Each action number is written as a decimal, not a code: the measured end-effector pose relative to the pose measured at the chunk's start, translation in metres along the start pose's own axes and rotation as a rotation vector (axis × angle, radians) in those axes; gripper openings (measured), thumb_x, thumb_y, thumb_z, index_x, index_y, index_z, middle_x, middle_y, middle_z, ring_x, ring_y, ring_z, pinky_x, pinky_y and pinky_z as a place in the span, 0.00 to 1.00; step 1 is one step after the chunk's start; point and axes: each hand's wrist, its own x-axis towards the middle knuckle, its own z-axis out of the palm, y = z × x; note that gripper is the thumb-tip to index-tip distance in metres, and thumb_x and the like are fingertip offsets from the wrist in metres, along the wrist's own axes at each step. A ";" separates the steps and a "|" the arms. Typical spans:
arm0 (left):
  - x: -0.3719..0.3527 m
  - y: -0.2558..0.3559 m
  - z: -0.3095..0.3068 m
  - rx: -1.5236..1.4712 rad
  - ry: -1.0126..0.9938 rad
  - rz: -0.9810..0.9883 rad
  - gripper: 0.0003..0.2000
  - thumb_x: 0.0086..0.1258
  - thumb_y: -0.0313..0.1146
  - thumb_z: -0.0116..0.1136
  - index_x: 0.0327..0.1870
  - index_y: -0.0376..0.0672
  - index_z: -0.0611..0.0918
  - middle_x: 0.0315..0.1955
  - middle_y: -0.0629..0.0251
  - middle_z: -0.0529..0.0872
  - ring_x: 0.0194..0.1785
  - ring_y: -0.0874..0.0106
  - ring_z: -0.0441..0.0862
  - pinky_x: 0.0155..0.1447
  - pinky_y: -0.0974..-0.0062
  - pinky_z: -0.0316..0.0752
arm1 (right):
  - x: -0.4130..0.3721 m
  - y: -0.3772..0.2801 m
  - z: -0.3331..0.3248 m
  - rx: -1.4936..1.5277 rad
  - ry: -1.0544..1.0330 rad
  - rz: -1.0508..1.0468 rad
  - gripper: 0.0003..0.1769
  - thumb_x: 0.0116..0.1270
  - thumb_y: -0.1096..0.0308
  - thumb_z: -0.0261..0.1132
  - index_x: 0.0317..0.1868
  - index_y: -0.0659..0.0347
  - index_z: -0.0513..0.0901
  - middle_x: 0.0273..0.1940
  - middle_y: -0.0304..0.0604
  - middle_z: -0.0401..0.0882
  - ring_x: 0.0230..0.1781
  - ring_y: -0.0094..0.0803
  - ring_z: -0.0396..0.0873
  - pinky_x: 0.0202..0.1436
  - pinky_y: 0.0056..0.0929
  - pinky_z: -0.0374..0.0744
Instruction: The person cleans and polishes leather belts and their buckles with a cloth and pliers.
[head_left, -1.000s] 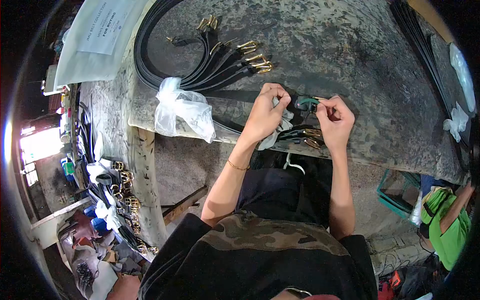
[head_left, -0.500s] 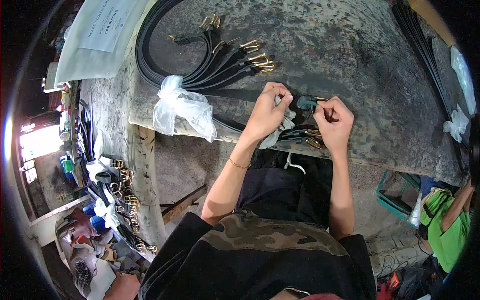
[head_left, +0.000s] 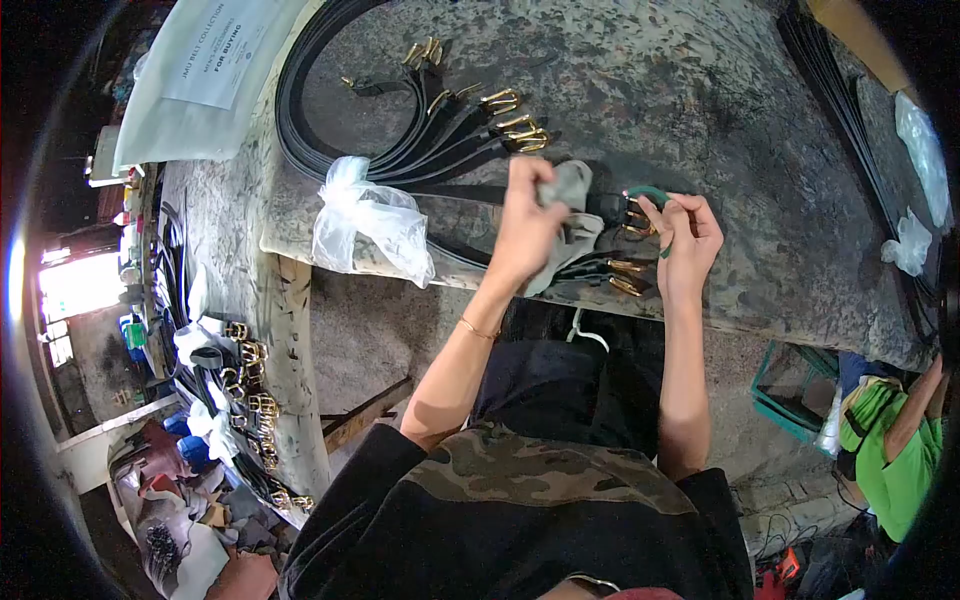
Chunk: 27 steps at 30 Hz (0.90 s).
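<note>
My left hand (head_left: 525, 228), slightly smeared by motion, is closed on a crumpled grey cloth (head_left: 570, 188) at the table's front edge. More of the cloth hangs below its fingers, over the black belts. To the right, my right hand (head_left: 688, 238) is closed in a pinch on a thin dark-green strip (head_left: 648, 191), which curves over the fingers. Beside those fingertips is a gold belt buckle (head_left: 634, 222) on a black belt end. Two more gold buckles (head_left: 627, 277) lie just below, near the edge. A white plastic wrap (head_left: 370, 220) is tied around the belts to the left.
A coiled bundle of black belts (head_left: 292, 110) with several gold buckles lies behind my left hand. At the left back is a labelled plastic bag (head_left: 205, 85); more belts (head_left: 842, 110) line the right side. A person in a green shirt (head_left: 895, 450) is at far right.
My right hand has shifted slightly right, and the green strip now arcs above its fingers with the gold buckle exposed. The grey cloth has been lifted and spread beside my left hand.
</note>
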 end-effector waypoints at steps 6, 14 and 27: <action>-0.018 0.007 0.014 0.460 -0.202 0.394 0.14 0.62 0.18 0.58 0.49 0.33 0.84 0.53 0.50 0.79 0.56 0.51 0.77 0.60 0.60 0.74 | 0.003 -0.001 -0.002 0.172 0.007 0.003 0.05 0.74 0.79 0.56 0.40 0.71 0.79 0.28 0.35 0.70 0.26 0.18 0.70 0.63 0.53 0.84; -0.021 0.006 0.001 0.601 -0.255 0.505 0.14 0.60 0.19 0.58 0.47 0.34 0.86 0.55 0.52 0.80 0.57 0.54 0.78 0.61 0.60 0.74 | 0.003 -0.002 -0.003 0.193 -0.015 0.000 0.05 0.74 0.80 0.54 0.40 0.70 0.78 0.30 0.35 0.70 0.27 0.18 0.70 0.65 0.56 0.82; -0.029 0.012 -0.005 0.508 -0.217 0.323 0.11 0.60 0.20 0.61 0.44 0.35 0.84 0.43 0.54 0.85 0.48 0.53 0.82 0.53 0.60 0.78 | 0.005 -0.001 -0.005 0.250 0.021 0.035 0.04 0.73 0.77 0.56 0.38 0.69 0.77 0.27 0.37 0.68 0.27 0.22 0.70 0.66 0.60 0.79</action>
